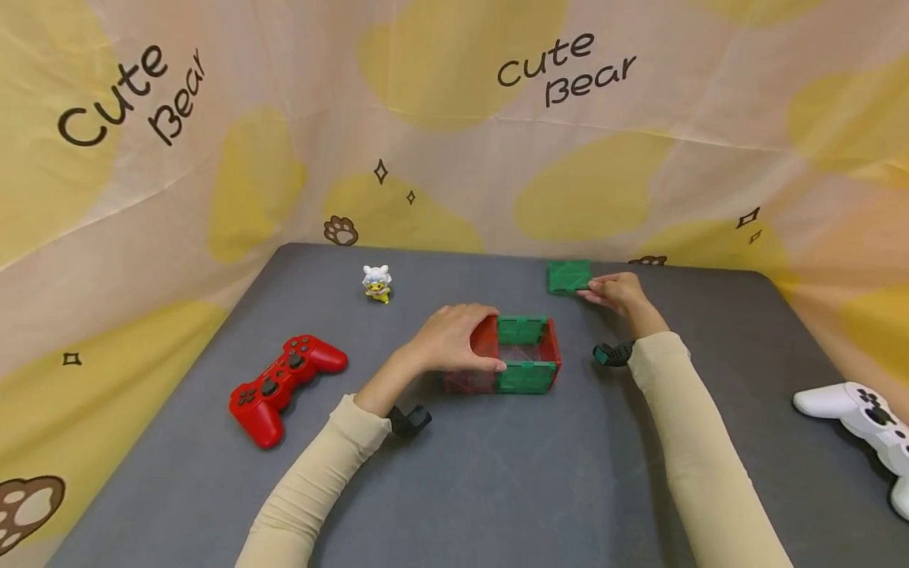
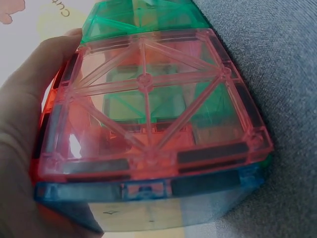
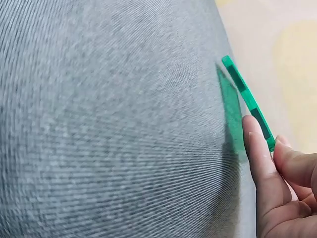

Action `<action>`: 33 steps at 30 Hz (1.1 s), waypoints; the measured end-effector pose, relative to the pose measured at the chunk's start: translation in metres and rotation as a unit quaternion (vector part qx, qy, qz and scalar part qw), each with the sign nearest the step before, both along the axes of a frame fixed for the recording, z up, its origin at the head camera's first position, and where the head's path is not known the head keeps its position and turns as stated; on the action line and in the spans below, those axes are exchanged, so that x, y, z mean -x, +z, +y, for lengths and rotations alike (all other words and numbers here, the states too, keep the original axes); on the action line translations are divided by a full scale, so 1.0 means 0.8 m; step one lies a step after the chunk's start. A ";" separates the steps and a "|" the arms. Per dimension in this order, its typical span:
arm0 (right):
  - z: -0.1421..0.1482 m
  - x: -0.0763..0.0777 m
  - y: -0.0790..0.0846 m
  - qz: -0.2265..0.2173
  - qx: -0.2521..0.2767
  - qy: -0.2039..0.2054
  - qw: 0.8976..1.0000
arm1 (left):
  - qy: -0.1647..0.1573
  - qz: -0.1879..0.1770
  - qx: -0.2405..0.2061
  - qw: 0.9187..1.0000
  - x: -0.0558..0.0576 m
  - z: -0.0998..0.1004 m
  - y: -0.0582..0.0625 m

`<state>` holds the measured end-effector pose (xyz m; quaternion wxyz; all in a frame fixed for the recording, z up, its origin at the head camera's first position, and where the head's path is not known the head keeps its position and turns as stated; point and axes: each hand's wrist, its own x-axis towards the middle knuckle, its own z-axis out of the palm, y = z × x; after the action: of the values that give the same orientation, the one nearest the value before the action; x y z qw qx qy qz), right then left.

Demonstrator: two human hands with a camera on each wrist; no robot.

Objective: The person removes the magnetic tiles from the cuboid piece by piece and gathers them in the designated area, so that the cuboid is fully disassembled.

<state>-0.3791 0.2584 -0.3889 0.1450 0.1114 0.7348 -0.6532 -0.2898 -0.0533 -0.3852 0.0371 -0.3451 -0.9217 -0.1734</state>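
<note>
Near the middle of the table in the head view stands a box of translucent magnetic tiles (image 1: 525,379), its walls red and green. My left hand (image 1: 449,341) grips its left part between thumb and fingers. Close up in the left wrist view are a red tile (image 2: 193,89) and a blue tile (image 2: 148,192) of the box. At the back right, my right hand (image 1: 616,292) pinches a loose green magnetic tile (image 1: 568,276) by its edge. The right wrist view shows that green tile (image 3: 247,101) edge-on, raised off the surface, with a green-tinted shadow beside it.
A red game controller (image 1: 284,386) lies to the left, and a white controller (image 1: 869,430) at the far right. Behind the box stands a small white-and-yellow figurine (image 1: 377,284). A patterned curtain (image 1: 440,142) hangs along the back of the grey table (image 1: 497,481).
</note>
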 end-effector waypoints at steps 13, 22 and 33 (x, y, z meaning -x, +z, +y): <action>-0.004 0.017 -0.028 0.065 -0.123 -0.048 0.989 | -0.002 0.005 -0.005 1.000 0.001 0.001 -0.002; -0.015 0.018 -0.026 0.114 -0.298 -0.054 0.946 | -0.003 0.012 -0.004 1.000 0.002 0.000 -0.002; -0.013 0.003 -0.020 0.158 -0.386 -0.042 0.908 | -0.007 0.013 -0.008 1.000 0.003 0.000 -0.002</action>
<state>-0.3814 0.2481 -0.4051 -0.0550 0.0849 0.9375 -0.3328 -0.2923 -0.0533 -0.3870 0.0509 -0.3535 -0.9173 -0.1762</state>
